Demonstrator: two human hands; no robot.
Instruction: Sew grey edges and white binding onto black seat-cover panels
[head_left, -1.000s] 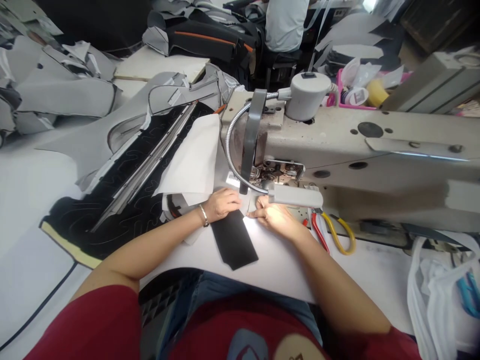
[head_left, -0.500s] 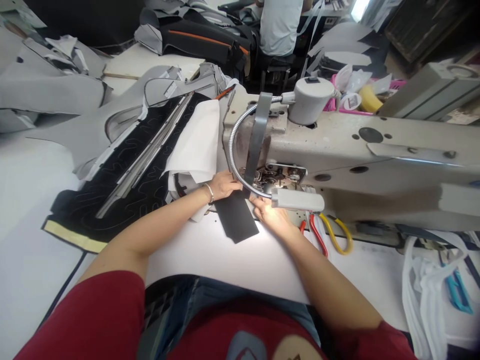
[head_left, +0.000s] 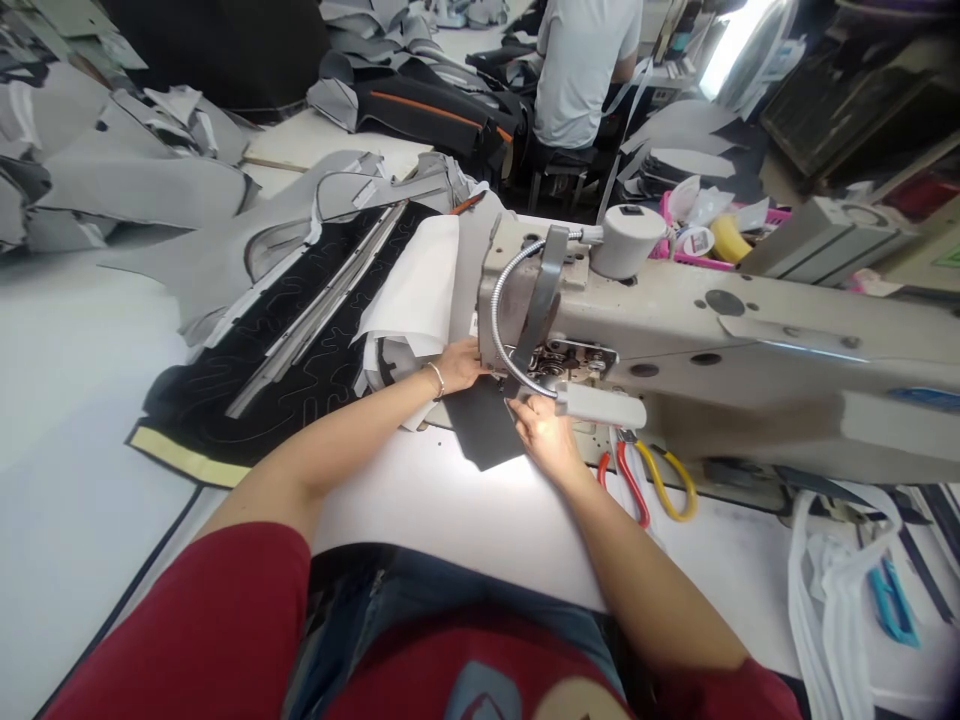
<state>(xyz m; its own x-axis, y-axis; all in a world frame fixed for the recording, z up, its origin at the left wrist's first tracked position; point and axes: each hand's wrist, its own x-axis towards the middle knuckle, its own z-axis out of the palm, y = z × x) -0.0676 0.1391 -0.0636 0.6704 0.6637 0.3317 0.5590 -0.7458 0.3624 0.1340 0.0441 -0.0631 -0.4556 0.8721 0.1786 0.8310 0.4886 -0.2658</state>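
A small black fabric piece lies on the white table under the head of a grey sewing machine. My left hand rests on the piece's far left edge, fingers pressed flat on it. My right hand presses the piece's right edge, just below the machine's small lamp. The needle area is hidden behind the lamp and its bendy arm.
Red and yellow handled pliers lie right of my right hand. A black quilted panel with white sheets lies to the left, grey cut pieces beyond. A pink tray stands behind the machine. Another person sits at the back. White bags hang at right.
Both hands have slid the black piece away from me, further under the machine head; less of it shows in front. My view has shifted so the machine sits further right.
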